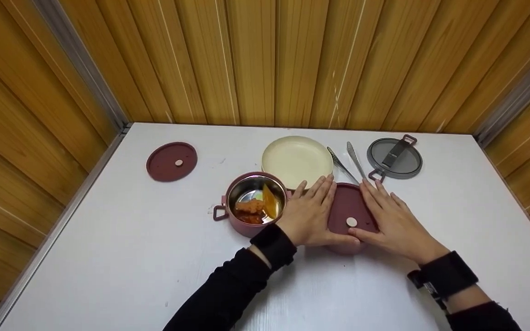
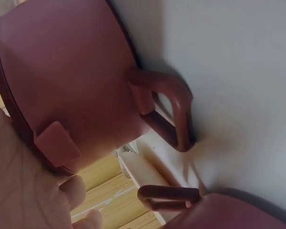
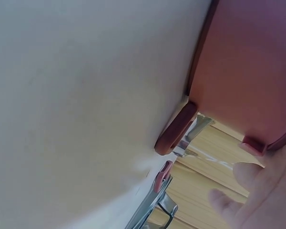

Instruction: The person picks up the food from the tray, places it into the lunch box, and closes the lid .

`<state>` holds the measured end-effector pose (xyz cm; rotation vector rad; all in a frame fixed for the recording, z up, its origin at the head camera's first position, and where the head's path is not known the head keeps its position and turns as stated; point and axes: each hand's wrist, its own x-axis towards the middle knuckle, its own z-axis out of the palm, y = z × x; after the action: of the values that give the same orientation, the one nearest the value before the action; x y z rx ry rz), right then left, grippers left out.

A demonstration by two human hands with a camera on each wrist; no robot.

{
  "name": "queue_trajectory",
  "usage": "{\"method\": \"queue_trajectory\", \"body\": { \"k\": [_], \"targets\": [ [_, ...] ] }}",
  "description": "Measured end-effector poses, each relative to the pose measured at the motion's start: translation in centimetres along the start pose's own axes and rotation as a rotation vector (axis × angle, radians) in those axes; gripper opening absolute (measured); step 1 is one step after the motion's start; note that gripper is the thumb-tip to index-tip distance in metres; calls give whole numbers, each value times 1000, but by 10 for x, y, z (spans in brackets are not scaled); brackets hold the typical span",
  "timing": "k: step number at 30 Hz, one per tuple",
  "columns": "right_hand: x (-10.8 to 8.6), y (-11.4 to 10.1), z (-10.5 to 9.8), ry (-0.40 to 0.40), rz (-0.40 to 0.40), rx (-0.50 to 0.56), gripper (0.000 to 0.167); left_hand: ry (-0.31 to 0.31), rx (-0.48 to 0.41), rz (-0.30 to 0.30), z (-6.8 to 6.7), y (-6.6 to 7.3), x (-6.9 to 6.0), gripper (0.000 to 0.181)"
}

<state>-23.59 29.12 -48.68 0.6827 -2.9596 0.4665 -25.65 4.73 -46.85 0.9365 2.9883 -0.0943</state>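
A dark red lid [image 1: 351, 202] with a white button covers a pink lunch pot [image 1: 347, 248] in front of the person. On the lid's left edge rests the left hand [image 1: 308, 218], fingers straight; opposite it the right hand [image 1: 396, 225] lies along the right edge, also straight-fingered. Both thumbs point inward near the button. In the left wrist view the pot's wall shows a side clip [image 2: 57, 144] and a loop handle [image 2: 174, 102]. To the left stands a second pink pot [image 1: 242, 227], uncovered, holding an orange-brown food piece [image 1: 250, 207] and a yellow wedge [image 1: 270, 202].
Another dark red lid [image 1: 168, 165] lies at the back left. Behind the pots is a cream plate [image 1: 295, 158], with two slim metal utensils, one a knife [image 1: 353, 154], beside it. A grey lid [image 1: 407, 163] with pink loops sits back right. Wood-panelled walls enclose the white table [image 1: 108, 257].
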Motion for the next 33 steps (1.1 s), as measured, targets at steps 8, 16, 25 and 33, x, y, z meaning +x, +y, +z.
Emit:
{"method": "queue_trajectory", "body": {
  "k": [8, 16, 25, 33],
  "targets": [
    [4, 0, -2, -32, 26, 22, 107, 39, -30, 2, 1, -1, -7, 129],
    [4, -10, -20, -60, 80, 106, 104, 220, -381, 24, -24, -26, -37, 79],
    [2, -28, -47, -5, 52, 168, 91, 469, -617, -72, -49, -101, -83, 47],
    [-3, -43, -59, 0, 22, 225, 78, 343, -638, -354, -41, -185, -110, 60]
  ]
}}
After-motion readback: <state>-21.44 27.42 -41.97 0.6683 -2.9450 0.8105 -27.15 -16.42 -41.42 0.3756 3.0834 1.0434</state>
